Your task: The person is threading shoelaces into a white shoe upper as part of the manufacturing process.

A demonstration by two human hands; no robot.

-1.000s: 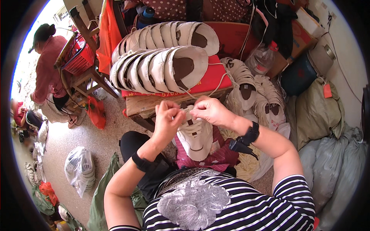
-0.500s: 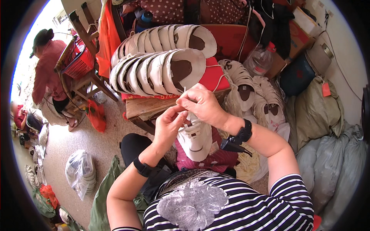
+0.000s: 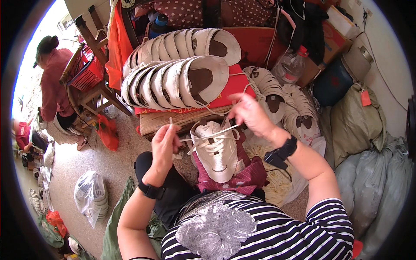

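Observation:
A white and beige sneaker upper (image 3: pixel 219 164) rests on my lap over a maroon patterned cloth (image 3: pixel 251 175), its toe toward me. A pale shoelace (image 3: pixel 215 133) criss-crosses its front and stretches sideways above the opening. To the shoe's left, my left hand (image 3: pixel 164 141) pinches one part of the lace, and a short lace tip sticks up above the fingers. Up and to the right, my right hand (image 3: pixel 251 113) is closed on the lace on the other side, its fingertips partly hidden by the hand. Both hands are clear of the upper itself.
Two rows of nested shoe uppers (image 3: pixel 173 82) lie on a red-topped wooden stool (image 3: pixel 173 118) ahead. More uppers (image 3: pixel 271 97), a clear plastic bottle (image 3: pixel 289 69) and grey sacks (image 3: pixel 372 186) stand at right. Leftward are a bagged bundle (image 3: pixel 92 195) and a seated person (image 3: pixel 58 82).
My hands were together over the shoe; now they are apart, left hand down and leftward, right hand rightward. The lace is drawn out between them and the shoe's opening shows.

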